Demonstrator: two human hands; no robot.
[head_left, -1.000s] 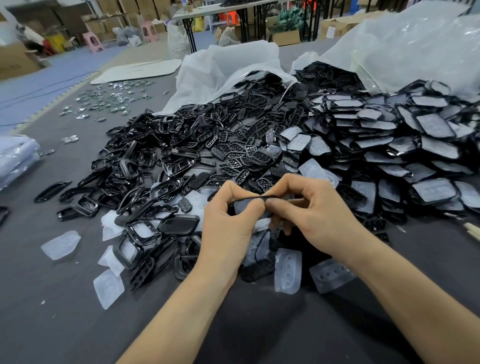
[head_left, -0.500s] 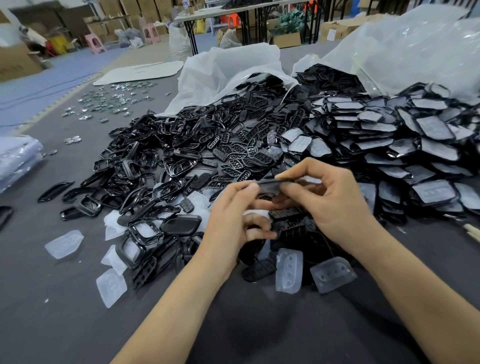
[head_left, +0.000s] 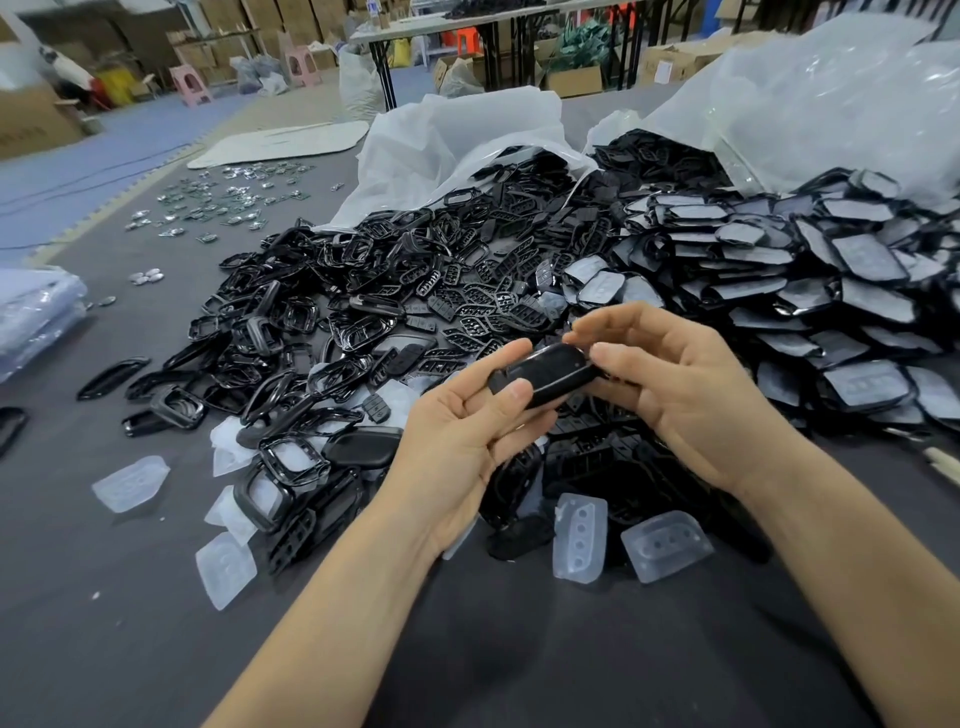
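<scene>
Both hands are up over the grey table (head_left: 519, 654), and between them sits one black shell (head_left: 548, 370), smooth and glossy, rounded at the ends, lifted clear of the clutter below. The left hand (head_left: 467, 441) has it by the near end: thumb laid on top, fingers curled underneath, palm turned up. The right hand (head_left: 685, 384) takes the other end, thumb tip and forefinger pinching the edge, with the remaining fingers tucked under. So it is a two-handed grip, the shell lying roughly level and slanting a little up to the right.

Directly beneath the hands are more dark parts, and just in front of them two clear covers (head_left: 579, 540) lie flat on the table side by side, each with a row of holes. Further clear covers are scattered to the left. Behind the hands a heap of black parts (head_left: 415, 291) spreads wide, frames and button grids all jumbled, spilling from the white plastic bags (head_left: 457, 135) at the back. On the right are stacked pieces (head_left: 831, 260) with a cloudy film on their faces. Far left, well apart, small metal bits (head_left: 223, 197) glint on the table.
</scene>
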